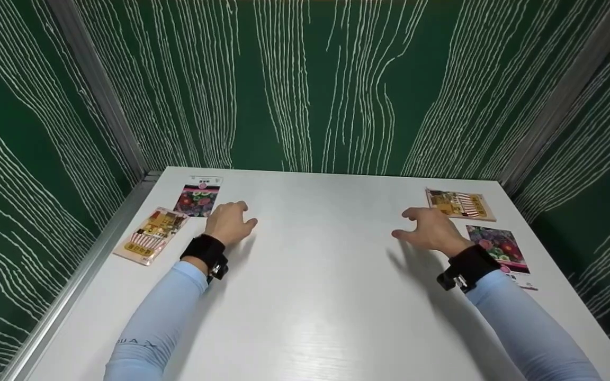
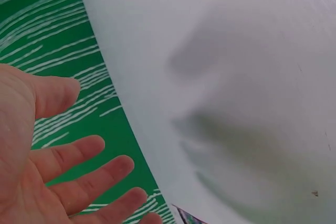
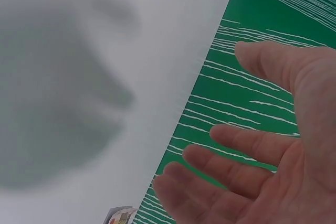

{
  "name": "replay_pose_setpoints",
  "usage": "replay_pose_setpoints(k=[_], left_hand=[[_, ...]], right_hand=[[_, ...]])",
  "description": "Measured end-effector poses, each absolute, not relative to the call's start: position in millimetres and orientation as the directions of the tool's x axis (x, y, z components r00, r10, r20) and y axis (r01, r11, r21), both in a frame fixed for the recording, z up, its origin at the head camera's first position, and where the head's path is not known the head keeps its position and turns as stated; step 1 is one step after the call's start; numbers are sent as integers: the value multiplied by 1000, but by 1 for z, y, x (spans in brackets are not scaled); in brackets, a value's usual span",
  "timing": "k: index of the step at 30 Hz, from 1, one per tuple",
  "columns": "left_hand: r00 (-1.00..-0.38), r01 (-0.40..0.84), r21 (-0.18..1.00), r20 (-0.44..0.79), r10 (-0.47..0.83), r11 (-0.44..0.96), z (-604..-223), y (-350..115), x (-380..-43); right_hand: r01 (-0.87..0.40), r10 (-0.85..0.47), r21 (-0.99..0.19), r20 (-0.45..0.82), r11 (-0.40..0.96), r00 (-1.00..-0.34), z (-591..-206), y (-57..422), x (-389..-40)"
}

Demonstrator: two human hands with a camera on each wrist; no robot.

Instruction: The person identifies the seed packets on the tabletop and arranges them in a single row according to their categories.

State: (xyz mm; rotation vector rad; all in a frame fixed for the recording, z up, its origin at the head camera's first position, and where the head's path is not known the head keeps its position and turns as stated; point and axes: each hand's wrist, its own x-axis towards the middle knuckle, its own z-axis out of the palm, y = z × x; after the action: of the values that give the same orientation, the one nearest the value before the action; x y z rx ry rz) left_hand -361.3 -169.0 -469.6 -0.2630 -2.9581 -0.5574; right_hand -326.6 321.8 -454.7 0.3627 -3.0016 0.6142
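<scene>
In the head view my left hand (image 1: 228, 222) hovers over the left part of the white table, holding nothing. Just beyond it lies a flower-print packet (image 1: 198, 200), and left of the wrist is a yellow packet with red and white stripes (image 1: 151, 235). My right hand (image 1: 429, 230) is likewise above the table with nothing in it. Another striped yellow packet (image 1: 461, 205) lies behind that hand. A second flower-print packet (image 1: 500, 248) is partly covered by the right wrist. Spread, relaxed fingers (image 2: 94, 182) show in the left wrist view, and similar fingers (image 3: 231, 171) in the right.
A white table (image 1: 305, 296) spans the space between the hands, with their shadows on it. Green walls with wavy white lines (image 1: 305, 84) enclose its back and sides. A metal rail (image 1: 80, 286) runs along the left edge.
</scene>
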Motion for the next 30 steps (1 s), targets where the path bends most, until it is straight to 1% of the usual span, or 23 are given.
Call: replay_pose_setpoints(k=[13, 21, 30], left_hand=[[-988, 143, 371, 100, 113, 917, -467, -196, -364], [-996, 24, 360, 91, -9, 933, -465, -220, -362], [-992, -45, 371, 90, -84, 928, -469, -249, -364]], right_hand=[[-258, -239, -372, 96, 892, -966, -458, 320, -326], [-257, -245, -378, 81, 890, -966, -461, 319, -326], [-277, -267, -363, 77, 890, -961, -463, 318, -325]])
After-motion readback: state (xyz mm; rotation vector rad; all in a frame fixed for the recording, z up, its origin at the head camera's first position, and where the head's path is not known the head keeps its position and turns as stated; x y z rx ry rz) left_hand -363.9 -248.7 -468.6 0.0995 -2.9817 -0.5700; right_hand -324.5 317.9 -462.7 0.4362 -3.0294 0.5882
